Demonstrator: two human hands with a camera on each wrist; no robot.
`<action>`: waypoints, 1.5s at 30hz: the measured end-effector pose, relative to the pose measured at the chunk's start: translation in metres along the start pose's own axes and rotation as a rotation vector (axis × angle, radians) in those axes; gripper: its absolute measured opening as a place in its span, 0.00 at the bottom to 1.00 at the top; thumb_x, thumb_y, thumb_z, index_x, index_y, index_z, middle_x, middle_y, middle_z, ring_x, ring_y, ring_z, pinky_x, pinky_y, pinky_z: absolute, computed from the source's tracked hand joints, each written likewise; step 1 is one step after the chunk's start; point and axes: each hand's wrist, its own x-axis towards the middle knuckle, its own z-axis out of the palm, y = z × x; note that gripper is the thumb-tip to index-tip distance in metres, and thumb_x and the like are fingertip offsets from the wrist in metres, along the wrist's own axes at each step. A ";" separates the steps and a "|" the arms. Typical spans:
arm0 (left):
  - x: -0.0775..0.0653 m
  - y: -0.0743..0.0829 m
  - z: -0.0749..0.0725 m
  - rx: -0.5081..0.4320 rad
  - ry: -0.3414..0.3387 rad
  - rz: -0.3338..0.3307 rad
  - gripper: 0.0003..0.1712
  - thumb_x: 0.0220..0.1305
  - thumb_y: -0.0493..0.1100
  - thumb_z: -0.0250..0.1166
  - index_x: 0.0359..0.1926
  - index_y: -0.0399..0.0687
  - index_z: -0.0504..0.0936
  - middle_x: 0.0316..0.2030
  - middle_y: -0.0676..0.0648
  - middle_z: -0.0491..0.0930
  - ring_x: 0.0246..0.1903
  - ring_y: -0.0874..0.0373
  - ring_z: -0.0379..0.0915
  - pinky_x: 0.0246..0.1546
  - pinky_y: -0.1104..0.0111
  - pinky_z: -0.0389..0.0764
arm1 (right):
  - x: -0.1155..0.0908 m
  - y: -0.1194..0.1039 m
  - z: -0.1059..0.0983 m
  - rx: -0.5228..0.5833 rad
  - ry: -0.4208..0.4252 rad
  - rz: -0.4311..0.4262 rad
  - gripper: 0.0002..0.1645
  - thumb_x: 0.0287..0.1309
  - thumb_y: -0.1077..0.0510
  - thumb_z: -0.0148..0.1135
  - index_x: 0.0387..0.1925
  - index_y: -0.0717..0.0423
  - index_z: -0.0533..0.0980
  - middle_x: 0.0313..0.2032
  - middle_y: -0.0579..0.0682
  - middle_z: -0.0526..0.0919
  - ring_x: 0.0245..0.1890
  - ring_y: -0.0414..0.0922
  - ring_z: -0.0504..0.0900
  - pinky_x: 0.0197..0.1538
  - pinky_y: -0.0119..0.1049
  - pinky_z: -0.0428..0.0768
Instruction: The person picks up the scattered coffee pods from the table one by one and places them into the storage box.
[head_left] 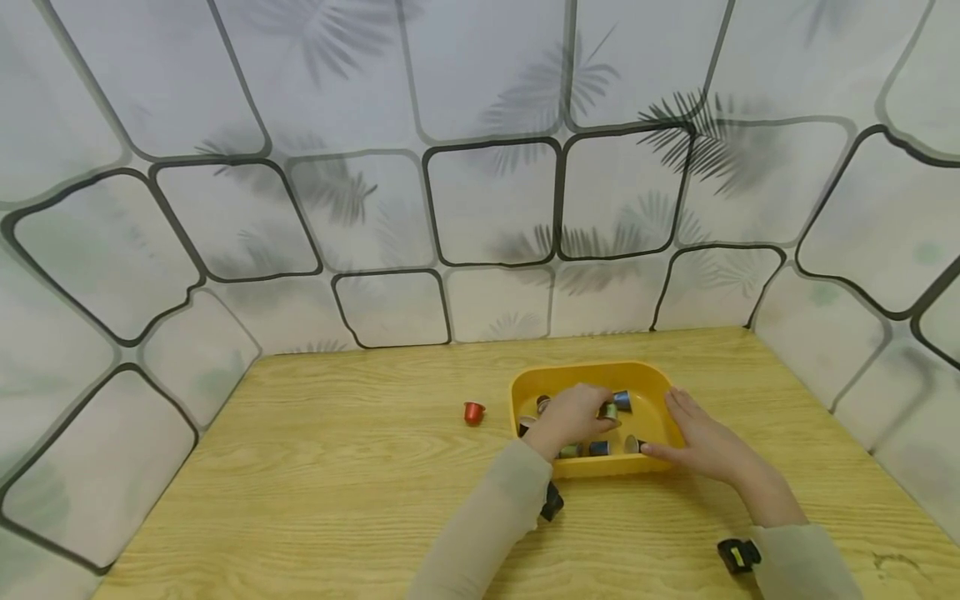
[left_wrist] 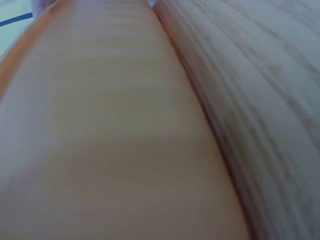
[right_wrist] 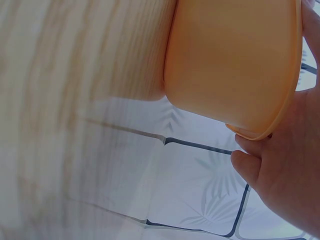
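Note:
A yellow tray (head_left: 592, 469) stands on the wooden table with several small coffee capsules inside. My left hand (head_left: 573, 417) reaches over its front rim and pinches a green coffee capsule (head_left: 611, 412) by thumb and fingers. Just behind that lies a blue capsule (head_left: 622, 401). Along the front wall are another green capsule (head_left: 571, 451), a second blue one (head_left: 599, 448) and a dark one with a pale lid (head_left: 632, 444). My right hand (head_left: 708, 442) rests on the tray's right rim, fingers straight, thumb across the front corner. The right wrist view shows its fingers against the tray rim (right_wrist: 280, 112).
A red capsule (head_left: 473, 413) stands on the table (head_left: 337, 467), left of the tray. Dark capsules (head_left: 527, 424) lie at the tray's left end, partly behind my left hand. Patterned cloth walls (head_left: 495, 208) enclose the table at the back and sides.

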 end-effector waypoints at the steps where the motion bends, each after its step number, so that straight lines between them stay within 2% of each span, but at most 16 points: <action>1: 0.000 0.000 0.001 -0.001 -0.009 -0.006 0.10 0.56 0.51 0.61 0.36 0.52 0.77 0.24 0.59 0.72 0.20 0.70 0.65 0.20 0.79 0.67 | 0.000 0.000 0.000 0.002 0.000 0.000 0.61 0.47 0.32 0.55 0.62 0.77 0.45 0.62 0.72 0.41 0.61 0.66 0.43 0.56 0.61 0.49; 5: 0.001 0.001 0.002 0.009 -0.043 -0.022 0.08 0.57 0.50 0.61 0.34 0.53 0.76 0.23 0.59 0.71 0.19 0.69 0.65 0.19 0.78 0.66 | -0.001 -0.001 -0.001 0.006 -0.005 -0.002 0.60 0.48 0.33 0.55 0.62 0.77 0.45 0.62 0.72 0.41 0.61 0.65 0.42 0.56 0.61 0.49; 11: 0.001 0.002 0.003 0.055 -0.055 -0.020 0.08 0.57 0.50 0.61 0.34 0.54 0.76 0.22 0.59 0.71 0.19 0.69 0.65 0.20 0.78 0.66 | -0.001 -0.002 -0.002 0.020 -0.009 -0.004 0.60 0.48 0.33 0.55 0.62 0.77 0.44 0.62 0.72 0.40 0.61 0.65 0.42 0.56 0.61 0.49; 21: 0.005 -0.001 0.007 0.138 -0.087 0.005 0.08 0.56 0.50 0.62 0.34 0.54 0.75 0.25 0.58 0.73 0.22 0.67 0.65 0.23 0.76 0.66 | 0.000 -0.001 0.000 0.007 0.002 -0.011 0.60 0.48 0.33 0.55 0.61 0.77 0.45 0.62 0.73 0.41 0.61 0.66 0.43 0.55 0.61 0.49; 29: 0.006 -0.001 0.009 0.193 -0.103 0.029 0.08 0.56 0.51 0.61 0.31 0.54 0.74 0.24 0.58 0.72 0.22 0.68 0.65 0.23 0.76 0.66 | 0.000 -0.002 0.000 0.005 0.002 -0.011 0.60 0.48 0.34 0.55 0.61 0.77 0.45 0.62 0.73 0.42 0.61 0.66 0.44 0.55 0.61 0.50; 45: 0.004 0.000 0.014 0.216 -0.128 0.028 0.07 0.57 0.50 0.60 0.33 0.55 0.75 0.26 0.58 0.74 0.23 0.69 0.67 0.23 0.78 0.67 | 0.000 -0.001 0.000 0.009 -0.008 0.002 0.61 0.48 0.33 0.55 0.62 0.76 0.44 0.62 0.73 0.41 0.61 0.66 0.43 0.56 0.61 0.49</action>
